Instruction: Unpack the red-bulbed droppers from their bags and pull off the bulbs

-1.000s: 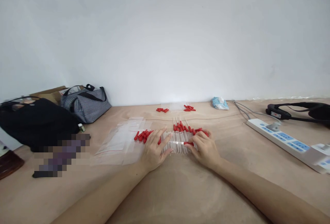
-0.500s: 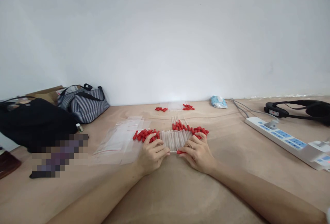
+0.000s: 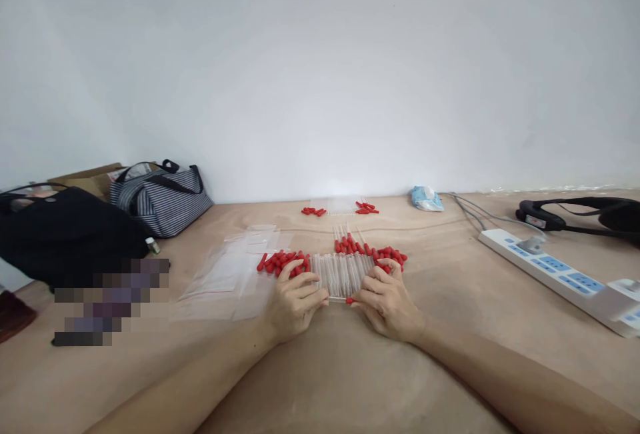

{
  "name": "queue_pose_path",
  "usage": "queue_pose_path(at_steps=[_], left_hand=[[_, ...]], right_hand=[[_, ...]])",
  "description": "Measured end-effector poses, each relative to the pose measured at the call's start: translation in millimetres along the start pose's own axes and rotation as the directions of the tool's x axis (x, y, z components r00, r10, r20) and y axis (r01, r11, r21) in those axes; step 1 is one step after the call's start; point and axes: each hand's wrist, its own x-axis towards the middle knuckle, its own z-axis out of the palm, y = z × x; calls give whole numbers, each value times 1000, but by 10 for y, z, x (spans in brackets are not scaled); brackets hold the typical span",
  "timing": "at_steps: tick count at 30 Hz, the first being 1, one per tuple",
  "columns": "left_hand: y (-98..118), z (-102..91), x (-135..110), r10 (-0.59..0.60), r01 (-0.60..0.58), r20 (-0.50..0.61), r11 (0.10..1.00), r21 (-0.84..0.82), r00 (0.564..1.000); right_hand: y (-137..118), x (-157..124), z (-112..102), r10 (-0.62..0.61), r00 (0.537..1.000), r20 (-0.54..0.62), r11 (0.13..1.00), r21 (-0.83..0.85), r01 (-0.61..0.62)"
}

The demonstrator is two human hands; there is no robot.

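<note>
Between my hands lies a row of clear droppers (image 3: 340,274), side by side on the table, their red rubber bulbs (image 3: 277,263) sticking out at both ends. My left hand (image 3: 297,301) is closed at the row's left end, its thumb and fingertips at the tip of the nearest dropper (image 3: 339,299). At the right, my right hand (image 3: 387,301) pinches that dropper's red bulb, its other fingers resting over the bulbs there. More droppers (image 3: 350,244) with red bulbs lie just behind the row, tubes pointing away.
Clear zip bags (image 3: 220,274) lie to the left. Farther back is another group of droppers (image 3: 367,208). A power strip (image 3: 550,274), black headset (image 3: 575,214) and blue tissue pack (image 3: 427,198) are at right. A striped bag (image 3: 165,201) and black bag (image 3: 70,234) stand left.
My right hand has shifted slightly right, and more of the nearest dropper's tube shows between the hands. My left hand stays almost in place. The view has tilted a little.
</note>
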Motion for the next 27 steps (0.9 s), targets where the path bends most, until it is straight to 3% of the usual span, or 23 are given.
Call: queue_pose_path(at_steps=[5,8,12,17,19,23,25,27], left_hand=[[-35,21,-61,-28,28,58,1000,1,998],[-93,29,-134,-122,124,39,992,-34,992],[-129,66,-167,-240,241,37,970,-35,970],[-133,195,-111,-282,282,-1,959,20,959],[-149,243,-92,-256,257,-27,965,44,966],[-166,283,-65,-203,206,-35,974,91,979],[-157,281,-54,-199,200,-15,975,101,980],[-143,276,-44,-199,198,8,976,88,980]], right_hand=[[24,-29,-12,19,1000,-3,1000,5,-19],[98,-52,-28,124,990,-69,992,1,-124],[194,-32,-3,281,940,-196,956,141,-256],[339,13,73,405,890,-209,892,306,-334],[464,3,88,506,833,-223,841,343,-418],[770,-64,76,737,636,-229,655,474,-588],[894,-106,49,791,577,-203,596,470,-651],[982,-146,16,814,547,-196,573,427,-699]])
